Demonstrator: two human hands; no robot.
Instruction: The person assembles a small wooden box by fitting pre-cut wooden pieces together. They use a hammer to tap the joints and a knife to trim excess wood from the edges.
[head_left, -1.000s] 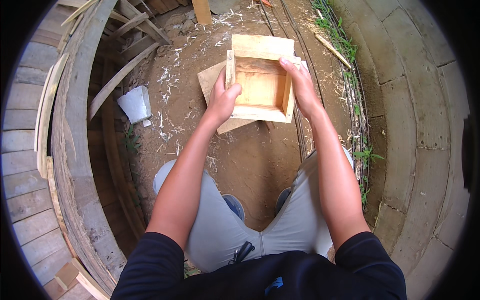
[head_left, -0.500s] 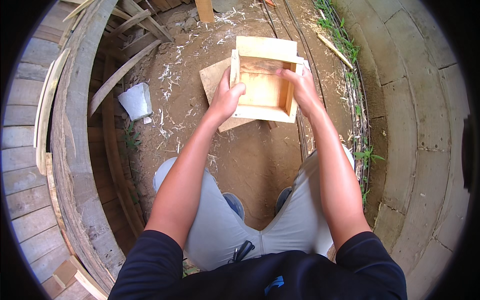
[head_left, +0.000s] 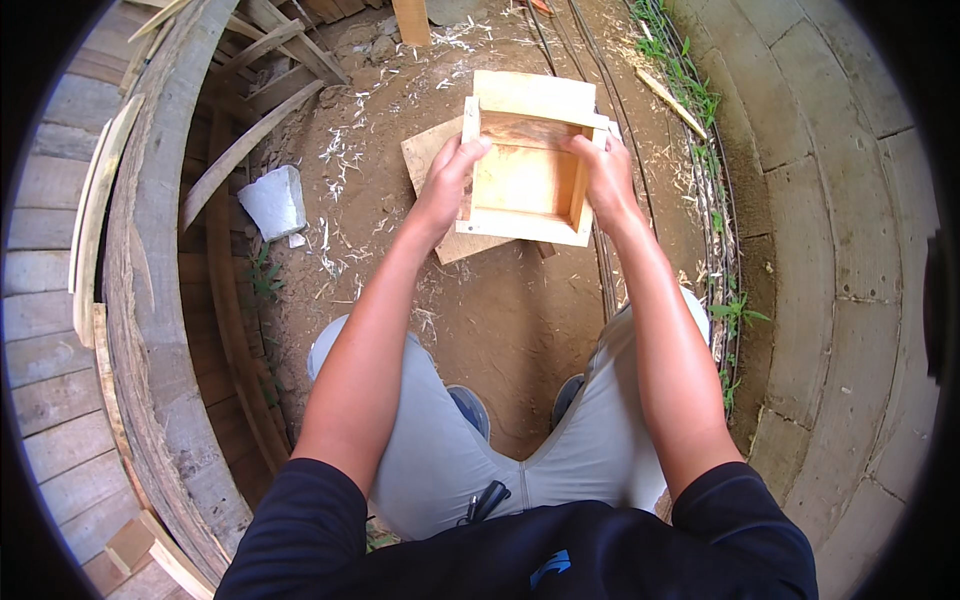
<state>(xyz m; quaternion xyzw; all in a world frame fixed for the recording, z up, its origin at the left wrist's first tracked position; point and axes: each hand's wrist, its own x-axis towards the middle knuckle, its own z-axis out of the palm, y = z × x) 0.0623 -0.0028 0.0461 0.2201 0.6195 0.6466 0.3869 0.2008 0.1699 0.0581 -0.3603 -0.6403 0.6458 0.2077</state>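
Observation:
Between my two hands I hold a small wooden box (head_left: 522,182) of pale boards, its open side facing me. My left hand (head_left: 447,190) grips its left wall, thumb over the rim. On the opposite wall, my right hand (head_left: 608,180) is closed with the thumb reaching inside; its other fingers are mostly hidden behind the wood. The box's far board (head_left: 533,92) stands higher than the other sides. Beneath the box, partly covered by it, a flat wooden board (head_left: 425,160) lies askew on the ground.
A whitish stone block (head_left: 273,203) lies on the dirt to the left, among scattered wood shavings. Further left runs a thick timber beam (head_left: 150,300) with loose slats. Dark cables (head_left: 600,70) and a plant strip lie before the wall (head_left: 840,200) at right.
My left thumb has shifted up along the box's left wall, and my right thumb has moved slightly right. The box has stayed almost in place.

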